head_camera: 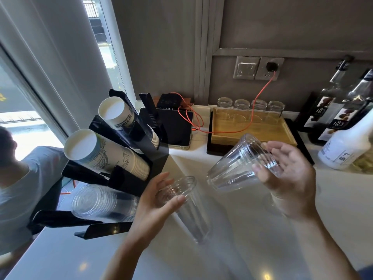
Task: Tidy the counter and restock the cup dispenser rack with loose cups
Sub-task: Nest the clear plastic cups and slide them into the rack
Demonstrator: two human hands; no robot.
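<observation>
Two clear cup stacks — one point(182, 196) in left hand point(155, 201), one point(240, 164) in right hand point(290, 174).

My left hand point(161, 196) reaches in from the lower middle, palm turned up and inward, thumb and fingers curled around what it holds. My right hand point(288, 170) is raised higher and further right, palm facing left, fingers spread and cupped in a loose grip, thumb low. Both forearms are bare and angle up from the bottom edge, hands apart
</observation>
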